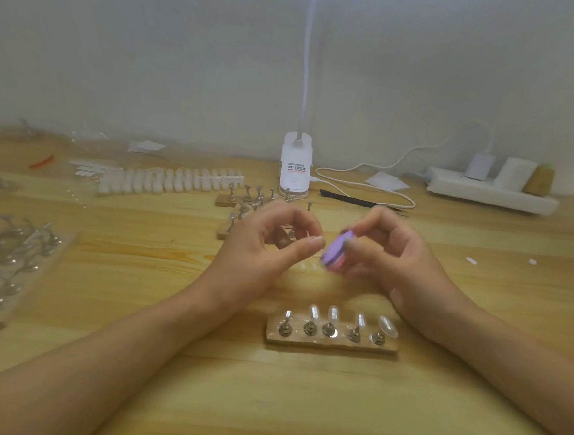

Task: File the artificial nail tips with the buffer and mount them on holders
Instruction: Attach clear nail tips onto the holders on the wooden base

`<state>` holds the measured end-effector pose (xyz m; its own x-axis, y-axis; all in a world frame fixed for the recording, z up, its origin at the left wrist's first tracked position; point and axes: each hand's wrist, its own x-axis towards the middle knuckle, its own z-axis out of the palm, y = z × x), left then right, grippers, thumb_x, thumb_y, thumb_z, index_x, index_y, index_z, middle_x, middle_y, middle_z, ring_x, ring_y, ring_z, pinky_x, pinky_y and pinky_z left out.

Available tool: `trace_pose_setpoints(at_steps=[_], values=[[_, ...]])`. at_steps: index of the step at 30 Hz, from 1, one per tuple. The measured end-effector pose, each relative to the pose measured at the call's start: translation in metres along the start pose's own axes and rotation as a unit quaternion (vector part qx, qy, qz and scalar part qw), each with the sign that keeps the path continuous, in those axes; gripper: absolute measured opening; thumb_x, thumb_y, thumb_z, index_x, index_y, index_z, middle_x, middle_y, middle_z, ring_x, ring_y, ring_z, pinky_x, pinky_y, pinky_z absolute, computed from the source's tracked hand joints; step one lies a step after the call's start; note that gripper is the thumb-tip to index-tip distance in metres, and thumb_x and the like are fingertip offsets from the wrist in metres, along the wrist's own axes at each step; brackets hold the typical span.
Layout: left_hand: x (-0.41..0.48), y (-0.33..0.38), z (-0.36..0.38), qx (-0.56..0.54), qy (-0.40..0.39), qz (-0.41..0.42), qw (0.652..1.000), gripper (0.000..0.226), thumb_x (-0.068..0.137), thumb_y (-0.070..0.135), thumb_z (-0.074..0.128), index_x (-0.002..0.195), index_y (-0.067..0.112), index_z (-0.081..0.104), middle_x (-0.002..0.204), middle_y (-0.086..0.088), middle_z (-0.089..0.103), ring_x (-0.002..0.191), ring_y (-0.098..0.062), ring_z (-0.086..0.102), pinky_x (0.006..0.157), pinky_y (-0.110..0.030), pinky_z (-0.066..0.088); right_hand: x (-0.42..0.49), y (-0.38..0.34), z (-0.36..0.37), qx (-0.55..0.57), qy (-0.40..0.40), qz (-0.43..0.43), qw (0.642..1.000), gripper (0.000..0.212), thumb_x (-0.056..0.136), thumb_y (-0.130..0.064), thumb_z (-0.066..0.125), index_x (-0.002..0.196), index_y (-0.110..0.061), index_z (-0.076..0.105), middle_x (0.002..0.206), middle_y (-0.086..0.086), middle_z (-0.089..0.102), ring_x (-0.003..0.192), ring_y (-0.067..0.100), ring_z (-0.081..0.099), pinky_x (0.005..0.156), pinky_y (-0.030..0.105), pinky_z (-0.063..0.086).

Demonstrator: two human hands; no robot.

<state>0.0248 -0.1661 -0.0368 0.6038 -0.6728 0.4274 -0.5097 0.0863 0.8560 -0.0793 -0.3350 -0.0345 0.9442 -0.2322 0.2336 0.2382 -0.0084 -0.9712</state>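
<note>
My right hand [392, 256] grips a purple buffer block [334, 255] between thumb and fingers above the table's middle. My left hand [269, 247] pinches a small clear nail tip [318, 243] between thumb and forefinger, right against the buffer. Motion blur hides the tip's outline. Just in front of my hands lies a wooden holder strip [332, 342] with several metal stands, each carrying a clear nail tip [387, 326]. More wooden strips with bare metal stands [245, 200] sit behind my left hand.
A row of white nail tips [172, 179] lies at the back left. Clear trays of metal stands [4, 257] fill the left edge. A white lamp base [296, 165] with a cable, black tweezers [359, 199] and a power strip [490, 194] stand at the back.
</note>
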Motion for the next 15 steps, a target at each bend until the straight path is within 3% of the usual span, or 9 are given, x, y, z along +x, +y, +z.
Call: trace_pose_setpoints(at_steps=[2, 5, 9, 12, 15], values=[[0.0001, 0.0008, -0.0003, -0.001, -0.001, 0.000, 1.000, 0.008, 0.088, 0.007, 0.070, 0.083, 0.012, 0.067, 0.090, -0.003, 0.064, 0.074, -0.003, 0.053, 0.072, -0.019, 0.043, -0.0016, 0.0007, 0.0038, -0.034, -0.033, -0.013, 0.999, 0.024, 0.081, -0.021, 0.077, 0.090, -0.010, 0.058, 0.092, 0.008, 0.072, 0.075, 0.026, 0.074, 0.070, 0.033, 0.061], [-0.0006, 0.0018, 0.0001, -0.002, -0.003, -0.003, 1.000, 0.008, 0.088, 0.008, 0.071, 0.083, 0.013, 0.067, 0.091, -0.003, 0.063, 0.073, -0.003, 0.052, 0.071, -0.016, 0.042, 0.0005, -0.0011, 0.0019, 0.007, 0.042, -0.013, 0.999, 0.027, 0.078, -0.023, 0.072, 0.092, -0.009, 0.054, 0.091, 0.012, 0.073, 0.076, 0.024, 0.074, 0.070, 0.030, 0.059], [-0.0020, 0.0038, -0.0001, 0.004, -0.014, 0.005, 1.000, 0.009, 0.087, 0.009, 0.071, 0.083, 0.015, 0.067, 0.090, 0.000, 0.061, 0.073, -0.001, 0.054, 0.071, -0.015, 0.044, 0.0022, -0.0018, 0.0001, 0.001, 0.013, 0.013, 1.000, 0.030, 0.078, -0.027, 0.072, 0.094, -0.009, 0.053, 0.091, 0.013, 0.073, 0.077, 0.026, 0.074, 0.068, 0.030, 0.059], [-0.0013, 0.0037, -0.0006, -0.005, -0.008, -0.006, 1.000, 0.008, 0.087, 0.009, 0.071, 0.083, 0.014, 0.067, 0.090, 0.002, 0.062, 0.073, -0.002, 0.054, 0.072, -0.015, 0.044, 0.0030, -0.0017, -0.0017, 0.024, 0.040, 0.018, 0.999, 0.029, 0.080, -0.025, 0.073, 0.095, -0.010, 0.053, 0.090, 0.012, 0.074, 0.077, 0.026, 0.074, 0.068, 0.029, 0.058], [-0.0004, 0.0030, -0.0009, -0.008, 0.004, -0.011, 1.000, 0.008, 0.088, 0.008, 0.070, 0.083, 0.011, 0.066, 0.089, 0.002, 0.063, 0.074, -0.004, 0.054, 0.072, -0.017, 0.044, 0.0008, 0.0006, 0.0004, -0.009, -0.030, 0.019, 0.999, 0.027, 0.080, -0.024, 0.078, 0.093, -0.011, 0.058, 0.097, 0.012, 0.073, 0.078, 0.030, 0.074, 0.070, 0.037, 0.061]])
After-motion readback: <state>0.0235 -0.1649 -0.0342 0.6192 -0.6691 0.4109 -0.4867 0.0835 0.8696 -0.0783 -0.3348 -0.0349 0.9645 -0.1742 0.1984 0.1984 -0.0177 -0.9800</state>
